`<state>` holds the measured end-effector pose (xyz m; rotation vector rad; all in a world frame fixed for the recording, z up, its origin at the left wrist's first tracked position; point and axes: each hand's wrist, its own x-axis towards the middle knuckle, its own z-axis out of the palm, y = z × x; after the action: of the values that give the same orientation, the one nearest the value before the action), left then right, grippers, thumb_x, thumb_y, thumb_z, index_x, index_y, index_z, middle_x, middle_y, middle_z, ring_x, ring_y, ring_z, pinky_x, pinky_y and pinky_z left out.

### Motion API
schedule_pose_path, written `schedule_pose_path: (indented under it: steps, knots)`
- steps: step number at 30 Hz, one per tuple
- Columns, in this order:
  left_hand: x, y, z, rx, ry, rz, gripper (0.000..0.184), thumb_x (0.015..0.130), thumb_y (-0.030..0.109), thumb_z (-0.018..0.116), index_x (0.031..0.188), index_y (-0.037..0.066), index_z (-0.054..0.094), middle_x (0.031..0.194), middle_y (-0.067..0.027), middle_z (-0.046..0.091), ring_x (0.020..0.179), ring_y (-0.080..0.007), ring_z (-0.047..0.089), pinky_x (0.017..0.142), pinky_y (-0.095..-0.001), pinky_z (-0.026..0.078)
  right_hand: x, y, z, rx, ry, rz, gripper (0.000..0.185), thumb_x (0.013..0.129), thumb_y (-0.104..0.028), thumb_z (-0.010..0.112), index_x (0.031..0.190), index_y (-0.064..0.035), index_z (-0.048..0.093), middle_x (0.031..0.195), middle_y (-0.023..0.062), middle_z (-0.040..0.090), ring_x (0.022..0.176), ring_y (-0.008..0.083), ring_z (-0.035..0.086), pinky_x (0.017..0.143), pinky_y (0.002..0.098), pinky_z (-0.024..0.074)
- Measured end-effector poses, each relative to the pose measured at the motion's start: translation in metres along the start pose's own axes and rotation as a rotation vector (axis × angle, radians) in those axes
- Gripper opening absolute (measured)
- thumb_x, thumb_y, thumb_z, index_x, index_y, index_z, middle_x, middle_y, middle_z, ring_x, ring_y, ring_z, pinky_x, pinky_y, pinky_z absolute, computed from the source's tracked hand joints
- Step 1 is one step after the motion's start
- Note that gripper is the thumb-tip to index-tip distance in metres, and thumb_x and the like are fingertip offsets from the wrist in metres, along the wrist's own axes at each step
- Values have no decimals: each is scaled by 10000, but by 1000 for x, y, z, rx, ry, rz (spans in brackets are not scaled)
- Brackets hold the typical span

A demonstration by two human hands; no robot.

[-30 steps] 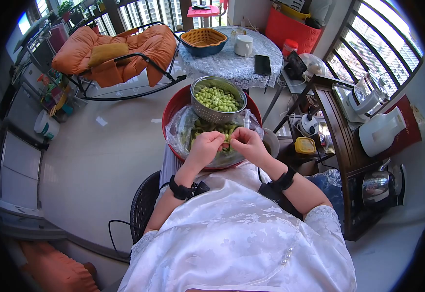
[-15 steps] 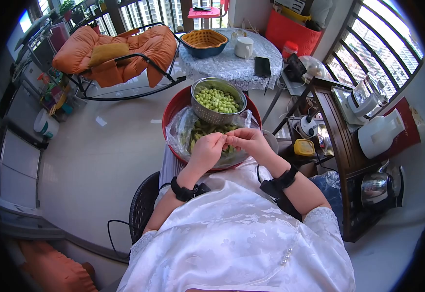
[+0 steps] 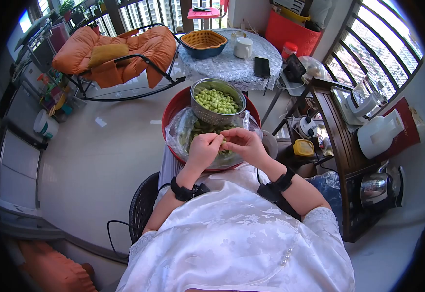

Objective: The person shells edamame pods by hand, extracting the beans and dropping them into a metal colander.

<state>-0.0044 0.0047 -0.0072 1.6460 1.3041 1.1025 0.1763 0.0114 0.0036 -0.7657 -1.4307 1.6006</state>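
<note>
My left hand (image 3: 204, 150) and my right hand (image 3: 246, 145) meet over a clear plastic bag, fingertips pinched together. Between them is a small green bean pod (image 3: 223, 143), mostly covered by the fingers. The plastic bag (image 3: 177, 127) lies inside a large red basin (image 3: 170, 113) and holds dark green pods (image 3: 199, 129). Just beyond my hands, a perforated metal colander (image 3: 214, 118) rests at the far side of the basin, with many shelled light green beans (image 3: 216, 100) in it. Both wrists wear black straps.
A round table with a lace cloth (image 3: 200, 68) stands ahead, bearing a yellow basket in a blue bowl (image 3: 204, 41), a white mug (image 3: 243, 47) and a black phone (image 3: 261, 67). An orange rocking chair (image 3: 120, 56) is at the left, a dark wooden shelf (image 3: 336, 129) at the right.
Both hands stay together over the bag. My right fingers have shifted slightly left and bent more, and the green pod between the fingertips now shows a little more.
</note>
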Motion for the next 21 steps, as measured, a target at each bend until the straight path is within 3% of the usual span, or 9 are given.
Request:
schedule_pose_path:
  steps: [6,8,12,14,21]
  knots:
    - [-3,9,2,188,150,64,255,886,204,609,729,10,662,675,-161,640,630,-351,624,583,-428,482,-2,8,11,-103,140,-37,304,890,-45,703,1175,41,644,1058,79,697,929,122,660,870,263,538]
    - [-2,7,2,335,252,206,271,872,186,610,663,15,627,664,-163,623,652,-369,611,603,-459,485,-2,4,15,-242,219,-8,277,881,-100,731,1121,31,684,997,56,709,893,88,641,816,231,527]
    - [-1,11,1,377,287,298,285,872,187,614,635,28,607,662,-156,611,677,-354,615,617,-467,484,1,3,10,-265,228,72,304,869,-129,751,1128,18,693,969,58,715,802,85,645,736,235,532]
    - [-1,12,1,395,268,329,277,876,191,614,649,32,608,682,-156,617,710,-346,619,623,-464,482,2,1,4,-190,230,203,275,885,-178,736,1087,5,708,941,35,702,774,65,614,686,216,502]
    - [-4,13,0,383,230,395,237,877,181,622,694,30,626,718,-145,623,726,-344,615,650,-459,479,2,0,-6,148,150,359,236,912,-215,692,1048,-22,686,918,6,677,803,64,594,687,212,469]
